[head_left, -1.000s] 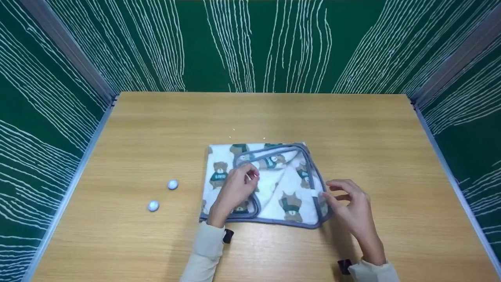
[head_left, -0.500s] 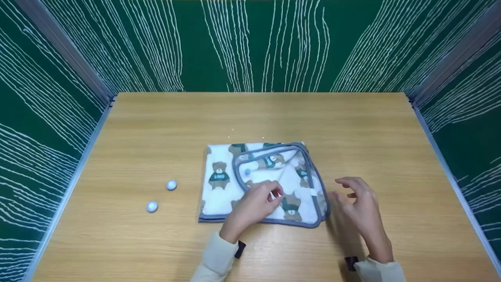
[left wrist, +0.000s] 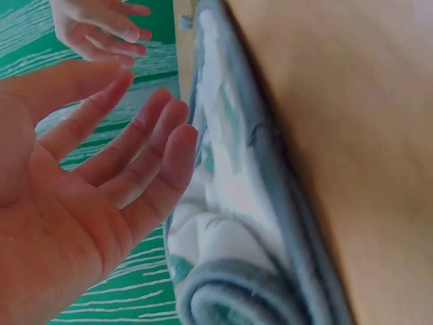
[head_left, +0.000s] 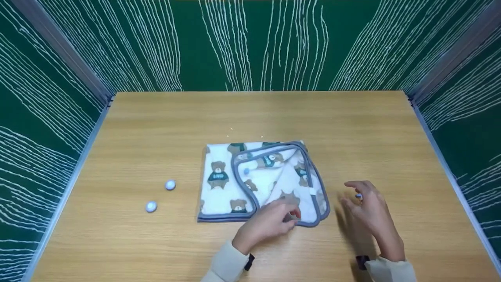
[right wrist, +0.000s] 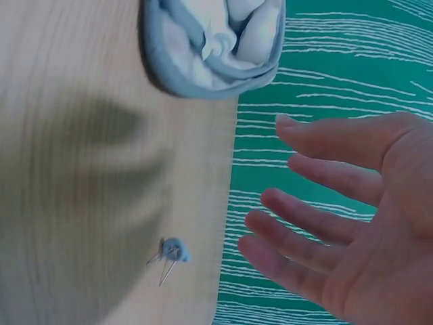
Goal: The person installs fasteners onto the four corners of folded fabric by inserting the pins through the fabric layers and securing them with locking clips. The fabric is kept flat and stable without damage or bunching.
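The cloth [head_left: 219, 199] lies below the left hand [head_left: 270, 219], a pin [right wrist: 177, 250] near the right hand [head_left: 373, 211]; both spread loosely, the step seemingly a pickup needing a pinch.

The cloth [head_left: 219, 197] lies folded on the wooden table [head_left: 254, 111], white with brown bears in green shirts and trimmed in grey, its upper layer sitting askew. A small white tag [head_left: 312, 191] shows near the right edge, and a blue dot [head_left: 246, 171] left of the middle. I see the left hand [head_left: 268, 220] over the near edge, fingers loosely bent. The right hand [head_left: 372, 209] is just off to the right, thumb and fingers apart, something blue [head_left: 358, 196] peeping through the gap. Two pale balls [head_left: 170, 185] rest well left of the cloth.
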`<action>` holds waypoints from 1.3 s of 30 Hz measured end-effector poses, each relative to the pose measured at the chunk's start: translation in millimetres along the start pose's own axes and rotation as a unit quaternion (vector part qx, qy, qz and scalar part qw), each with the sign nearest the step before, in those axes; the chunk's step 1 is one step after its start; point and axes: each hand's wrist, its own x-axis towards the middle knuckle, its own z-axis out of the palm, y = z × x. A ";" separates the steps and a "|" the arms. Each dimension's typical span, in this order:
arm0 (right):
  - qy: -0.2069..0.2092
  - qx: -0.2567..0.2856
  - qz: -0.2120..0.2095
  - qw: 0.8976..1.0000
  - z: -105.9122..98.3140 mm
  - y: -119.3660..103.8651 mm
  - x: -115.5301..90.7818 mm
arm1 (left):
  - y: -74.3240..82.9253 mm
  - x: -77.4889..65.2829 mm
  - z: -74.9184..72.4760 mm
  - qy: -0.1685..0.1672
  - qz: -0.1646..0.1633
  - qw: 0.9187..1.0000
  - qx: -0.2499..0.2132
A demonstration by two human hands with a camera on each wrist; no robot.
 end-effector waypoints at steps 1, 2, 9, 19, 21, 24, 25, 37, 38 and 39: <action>-0.003 -0.005 0.001 1.000 -0.3 1.7 -0.1 | 0.4 -0.1 1.5 -0.004 0.003 1.000 0.008; -0.005 -0.008 0.003 1.000 -0.5 3.3 -0.1 | 0.7 -0.2 2.9 -0.009 0.009 1.000 0.016; -0.011 -0.020 0.016 1.000 -2.9 15.6 0.1 | 1.2 -1.1 10.1 -0.066 0.043 0.994 0.074; -0.064 -0.024 0.084 0.994 -2.1 28.8 4.1 | 3.9 -2.7 16.1 -0.103 0.027 0.989 0.099; -0.070 -0.026 0.087 0.993 -0.7 30.7 4.9 | 4.9 -2.6 17.0 -0.111 0.019 0.988 0.103; -0.071 -0.029 0.077 0.994 1.4 34.4 5.3 | 7.0 -2.1 18.8 -0.118 0.010 0.986 0.117; -0.071 -0.029 0.075 0.994 2.4 35.4 5.3 | 7.3 -1.9 20.0 -0.118 0.008 0.985 0.123; -0.085 -0.006 0.112 0.990 7.7 41.4 3.8 | 13.0 3.3 33.9 -0.095 0.021 0.973 0.208; -0.086 -0.005 0.123 0.989 8.3 40.9 3.8 | 12.9 4.1 35.0 -0.094 0.018 0.972 0.213; -0.089 -0.001 0.132 0.987 8.5 41.0 4.0 | 12.7 5.0 36.2 -0.091 0.017 0.971 0.218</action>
